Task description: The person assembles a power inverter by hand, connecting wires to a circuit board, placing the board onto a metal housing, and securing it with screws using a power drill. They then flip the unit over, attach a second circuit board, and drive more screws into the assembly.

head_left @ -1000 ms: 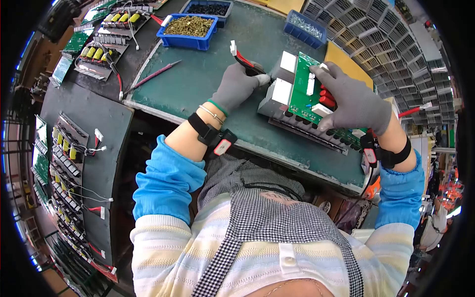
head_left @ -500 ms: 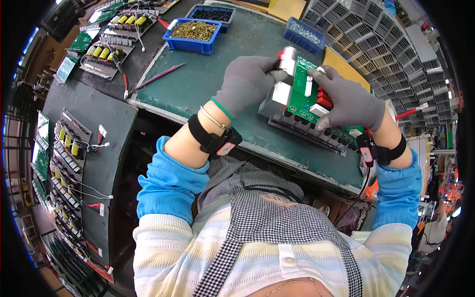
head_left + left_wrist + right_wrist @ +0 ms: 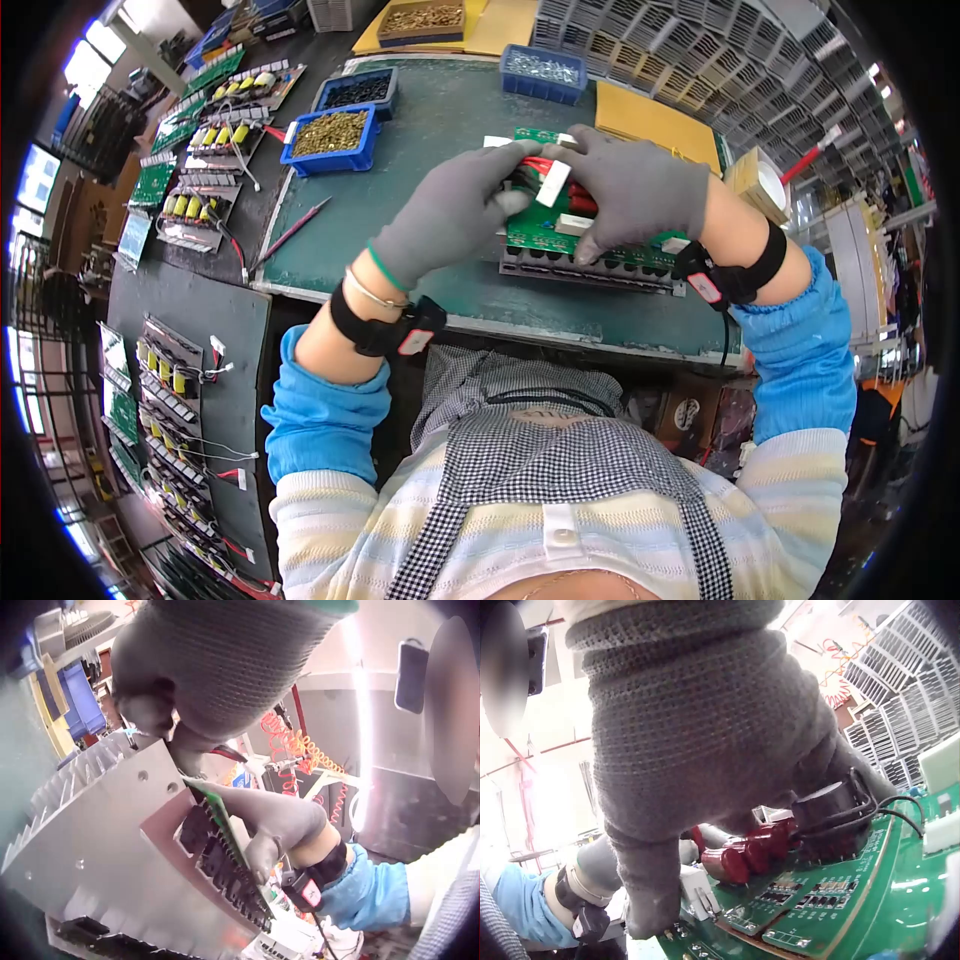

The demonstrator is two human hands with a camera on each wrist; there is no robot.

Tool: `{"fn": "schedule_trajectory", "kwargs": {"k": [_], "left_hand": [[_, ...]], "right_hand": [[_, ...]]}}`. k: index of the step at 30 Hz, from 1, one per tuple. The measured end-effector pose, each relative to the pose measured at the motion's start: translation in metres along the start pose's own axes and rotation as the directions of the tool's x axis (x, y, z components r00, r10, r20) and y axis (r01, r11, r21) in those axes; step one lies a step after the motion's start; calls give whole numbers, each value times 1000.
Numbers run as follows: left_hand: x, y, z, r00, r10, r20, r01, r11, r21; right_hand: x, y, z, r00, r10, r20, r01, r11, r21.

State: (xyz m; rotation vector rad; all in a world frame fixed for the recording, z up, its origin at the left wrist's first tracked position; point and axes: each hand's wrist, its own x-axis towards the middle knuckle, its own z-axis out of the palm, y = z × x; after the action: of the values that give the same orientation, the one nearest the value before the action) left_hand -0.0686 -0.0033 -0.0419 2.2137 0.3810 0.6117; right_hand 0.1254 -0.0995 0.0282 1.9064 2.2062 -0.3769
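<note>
In the head view, a green circuit board [image 3: 535,238] lies on a finned metal heat sink [image 3: 105,817] on the bench. My gloved left hand [image 3: 445,210] pinches a red and black cable, its white connector [image 3: 552,183] held over the board. The gloved right hand [image 3: 645,190] spans the board, thumb at the near edge and fingers reaching toward the connector. Below that palm, the right wrist view shows red cylindrical components [image 3: 739,862] and a black coil [image 3: 829,817]. Its thumb presses near a white block [image 3: 697,892].
Blue bins of brass-coloured parts [image 3: 335,138], black parts [image 3: 358,92] and silver parts [image 3: 543,72] stand behind. A pinkish pen-like tool [image 3: 290,232] lies left. Yellow card [image 3: 650,125] lies behind the board, with stacked metal pieces beyond. Finished-looking boards [image 3: 170,400] line the left bench.
The left hand has carried the cable from beside the board to over it, bringing the connector near the right fingers. The right hand stays on the board. The head view has shifted.
</note>
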Motion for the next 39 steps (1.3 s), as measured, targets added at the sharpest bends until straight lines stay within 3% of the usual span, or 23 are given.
{"fn": "schedule_trajectory", "kwargs": {"k": [2,5,6,10,13,14,17,20,26,29,32,35,38,39], "left_hand": [[0,13,-15,976,-65,207,78,995,-55],[9,16,-19,949,-111,297,200,937,-287],[14,16,-19,964,-59,259,85,992,-89],[29,24,-14,955,-258,149,224,951,211],[39,34,-10,890,-440,121,366,847,386],[42,35,-9,884,-450,125,354,821,447],[50,31,-2,865,-489,116,372,778,506],[53,25,-3,849,-516,110,437,805,401],[57,19,-1,851,-504,152,399,805,439],[63,32,1,831,-513,217,319,757,571],[73,51,10,795,-559,238,192,603,774],[71,55,17,822,-514,246,77,528,846],[72,57,15,809,-518,279,72,558,827],[70,59,15,836,-486,257,72,561,825]], "right_hand": [[0,0,-1,999,17,34,-16,1000,-11],[-2,-3,-2,997,59,46,-60,998,23],[0,1,1,998,53,34,-54,998,18],[-2,-3,-2,994,84,71,-83,996,-22],[0,0,2,993,87,76,-84,996,-39],[-1,-1,0,992,91,82,-88,995,-38],[-2,3,2,993,89,79,-87,996,-28],[-1,2,-1,990,87,113,-87,996,-9],[1,3,2,992,69,102,-67,998,-20],[1,3,1,993,80,92,-80,997,-7],[-2,2,3,994,98,43,-98,995,3],[1,3,6,995,94,40,-94,996,-7],[-1,1,3,993,95,73,-96,995,11],[-3,2,1,993,97,68,-98,995,13]]}}
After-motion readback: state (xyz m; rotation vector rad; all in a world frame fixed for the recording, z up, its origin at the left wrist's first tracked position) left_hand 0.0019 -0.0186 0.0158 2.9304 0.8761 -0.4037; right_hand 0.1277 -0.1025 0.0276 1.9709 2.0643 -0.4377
